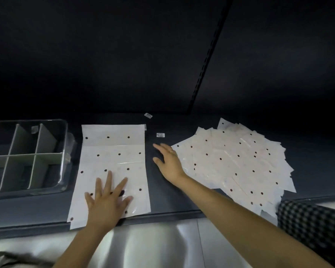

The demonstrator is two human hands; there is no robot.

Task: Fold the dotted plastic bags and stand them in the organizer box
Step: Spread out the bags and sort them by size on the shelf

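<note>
One white plastic bag with dark dots (112, 151) lies flat and unfolded on the dark shelf, its near edge overhanging the front lip. My left hand (106, 200) presses flat on its near half, fingers spread. My right hand (167, 161) hovers open over the bare shelf between this bag and a fanned pile of several dotted bags (238, 163) at the right. The clear organizer box (64, 151) with grey dividers stands at the left, its compartments holding no bags.
Two small white labels (160, 135) (148, 115) lie on the shelf behind my right hand. A slotted upright rail (207, 60) runs up the dark back wall. A shiny metal surface (153, 244) lies below the shelf's front edge. A checkered sleeve (313, 225) shows at right.
</note>
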